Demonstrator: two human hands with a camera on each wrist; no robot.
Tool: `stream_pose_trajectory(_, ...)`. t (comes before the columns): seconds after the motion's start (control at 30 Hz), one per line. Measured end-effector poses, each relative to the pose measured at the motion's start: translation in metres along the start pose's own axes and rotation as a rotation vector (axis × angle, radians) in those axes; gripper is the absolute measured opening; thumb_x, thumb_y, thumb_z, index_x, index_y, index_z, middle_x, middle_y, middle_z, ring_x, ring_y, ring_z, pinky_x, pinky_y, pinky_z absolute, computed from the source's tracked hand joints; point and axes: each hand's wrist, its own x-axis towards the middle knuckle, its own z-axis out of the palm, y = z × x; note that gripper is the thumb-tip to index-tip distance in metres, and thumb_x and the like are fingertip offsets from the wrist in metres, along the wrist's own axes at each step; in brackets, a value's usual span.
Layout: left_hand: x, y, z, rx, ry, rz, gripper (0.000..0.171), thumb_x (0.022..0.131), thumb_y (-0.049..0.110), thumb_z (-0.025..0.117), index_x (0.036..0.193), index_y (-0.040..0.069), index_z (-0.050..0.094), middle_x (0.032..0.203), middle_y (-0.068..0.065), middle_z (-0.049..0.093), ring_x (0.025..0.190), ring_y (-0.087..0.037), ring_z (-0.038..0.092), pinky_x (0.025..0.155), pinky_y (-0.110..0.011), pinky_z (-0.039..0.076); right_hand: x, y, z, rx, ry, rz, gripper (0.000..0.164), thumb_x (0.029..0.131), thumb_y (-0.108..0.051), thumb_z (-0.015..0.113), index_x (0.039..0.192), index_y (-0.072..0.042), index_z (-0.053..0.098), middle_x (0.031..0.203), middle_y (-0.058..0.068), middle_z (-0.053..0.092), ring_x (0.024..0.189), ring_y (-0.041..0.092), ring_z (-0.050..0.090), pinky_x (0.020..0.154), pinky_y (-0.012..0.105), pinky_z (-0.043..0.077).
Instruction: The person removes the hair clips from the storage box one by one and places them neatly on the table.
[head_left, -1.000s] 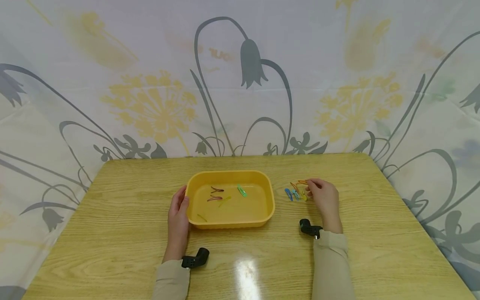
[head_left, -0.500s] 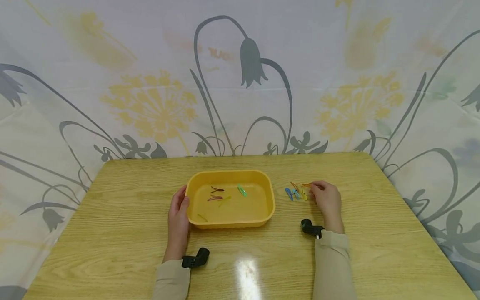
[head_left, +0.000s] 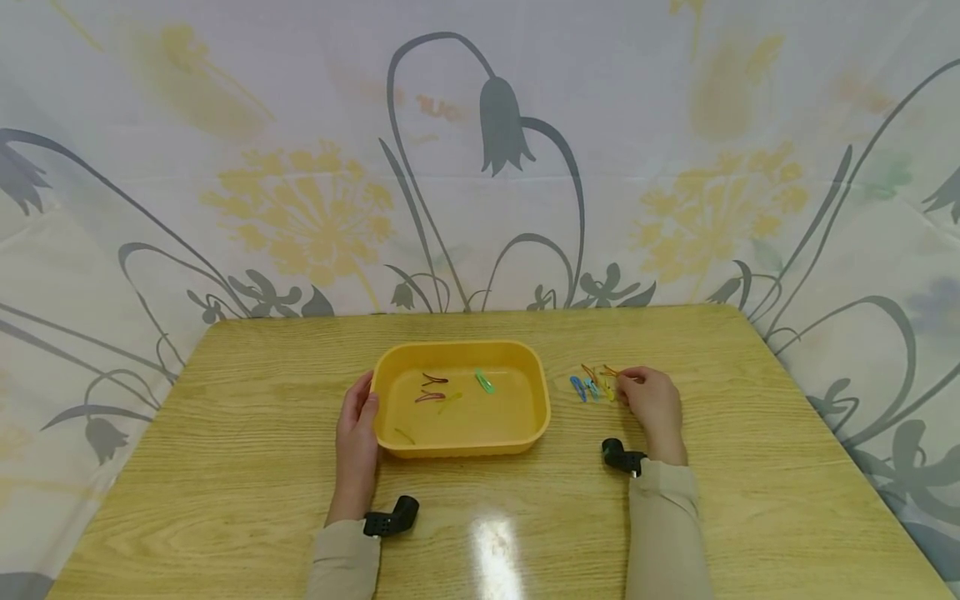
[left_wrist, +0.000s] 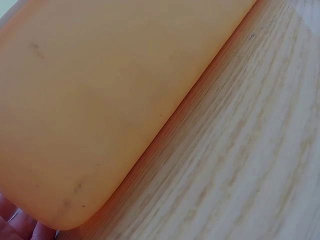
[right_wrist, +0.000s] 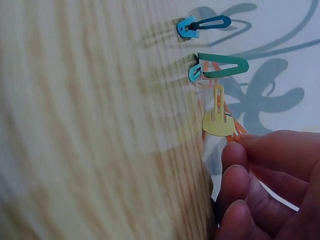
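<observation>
My left hand (head_left: 356, 433) holds the left end of a yellow plastic tray (head_left: 461, 451), its thumb at the rim. In the left wrist view, fingertips (left_wrist: 20, 225) show by the corner of the tray's wall (left_wrist: 100, 115). To the right of the tray, my right hand (head_left: 651, 402) pinches an orange snap hair clip (right_wrist: 233, 137) between thumb and forefinger. Close to it are a yellow hair clip (right_wrist: 218, 122), a green-teal clip (right_wrist: 225, 66) and a blue clip (right_wrist: 187, 27). Another orange clip (head_left: 589, 372) lies just left of the held one.
Inside the tray are several hair clips: a dark red one (head_left: 435, 380), a pinkish-red one (head_left: 430, 397), a green one (head_left: 484, 382) and yellowish ones (head_left: 450, 402). A patterned cloth (head_left: 480, 208) hangs behind the wooden table (head_left: 247, 417).
My right hand shifted slightly right with the orange clip, then slightly down; the clip's angle has changed. The left hand and tray stay put.
</observation>
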Motion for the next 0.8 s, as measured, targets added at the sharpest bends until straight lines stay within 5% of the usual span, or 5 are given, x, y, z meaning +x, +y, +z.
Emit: stream_pose_trajectory(0.8,0.0014,-0.0008,-0.0002,-0.005,0.013,-0.008,0.037,0.095,0.03,0.041,0.131,0.022,0.043,0.132,0.006,0.04,0.119,-0.01,0.038,0.099,-0.031,0.033,-0.0007,-0.0038,-0.0018,-0.038,-0.087,-0.01,0.036,0.09,-0.028,0.048,0.111,-0.001,0.059,0.091,0.013,0.064,0.071,0.02,0.06,0.067,0.036,0.045)
